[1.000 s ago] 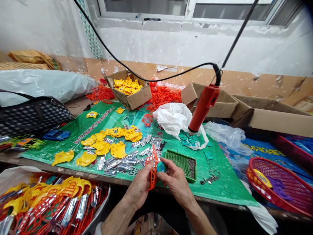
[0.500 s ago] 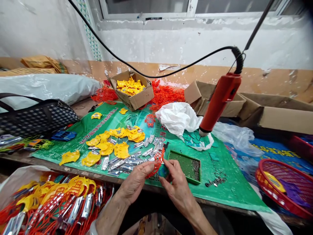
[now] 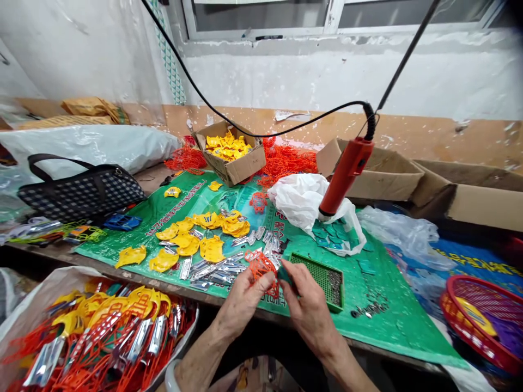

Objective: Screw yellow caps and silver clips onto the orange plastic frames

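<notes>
At the near edge of the surface (image 3: 408, 338), your left hand (image 3: 244, 299) is pinching the red lattice frame (image 3: 261, 265) in its fingers, your right hand (image 3: 307, 294) is holding a teal piece (image 3: 284, 275) beside it, and a slackening grip could be dropping either.

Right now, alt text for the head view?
Left hand holds a red lattice frame; right hand, a teal piece. Yellow shells and silver strips lie on a green sheet; a red electric screwdriver hangs at right.
</notes>
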The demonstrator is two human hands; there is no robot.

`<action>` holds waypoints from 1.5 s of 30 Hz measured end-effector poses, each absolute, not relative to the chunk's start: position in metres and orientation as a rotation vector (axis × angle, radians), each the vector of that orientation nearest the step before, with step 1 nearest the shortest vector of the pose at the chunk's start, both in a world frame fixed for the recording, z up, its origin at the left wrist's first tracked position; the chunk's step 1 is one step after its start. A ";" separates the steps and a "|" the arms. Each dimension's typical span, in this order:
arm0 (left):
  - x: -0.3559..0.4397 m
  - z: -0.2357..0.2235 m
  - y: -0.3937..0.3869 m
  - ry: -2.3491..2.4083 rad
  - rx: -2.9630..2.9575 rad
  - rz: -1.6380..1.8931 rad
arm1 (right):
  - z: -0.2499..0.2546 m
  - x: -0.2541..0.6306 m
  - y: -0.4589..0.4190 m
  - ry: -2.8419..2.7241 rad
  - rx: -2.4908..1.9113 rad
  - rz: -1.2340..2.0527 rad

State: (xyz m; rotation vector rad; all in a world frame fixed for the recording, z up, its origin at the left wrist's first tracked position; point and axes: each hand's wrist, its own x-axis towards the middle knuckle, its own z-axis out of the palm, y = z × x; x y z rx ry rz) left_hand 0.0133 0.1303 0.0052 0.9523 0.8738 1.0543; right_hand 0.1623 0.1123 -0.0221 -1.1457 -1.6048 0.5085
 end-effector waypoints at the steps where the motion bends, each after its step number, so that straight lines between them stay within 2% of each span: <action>1: 0.011 0.003 0.132 0.860 0.841 1.069 | -0.020 0.164 0.114 -1.495 -1.168 0.561; 4: 0.005 0.000 0.135 0.801 0.543 1.032 | -0.014 0.167 0.117 -1.153 -1.190 0.865; 7: 0.004 -0.002 0.134 0.784 0.478 1.007 | -0.012 0.167 0.121 -1.088 -1.158 1.079; 13: 0.010 -0.009 0.132 0.831 0.528 1.054 | -0.018 0.160 0.124 -1.543 -1.240 0.668; 19: 0.016 -0.006 0.132 0.865 0.587 1.069 | -0.025 0.155 0.121 -1.705 -1.308 0.636; 27: 0.019 -0.006 0.131 0.864 0.635 1.045 | -0.036 0.145 0.116 -1.854 -1.307 0.301; 38: 0.009 -0.010 0.134 0.765 0.651 0.931 | -0.004 0.181 0.121 -1.988 -1.261 0.272; 45: 0.013 -0.011 0.129 0.732 0.699 0.897 | 0.004 0.176 0.120 -2.021 -1.213 0.305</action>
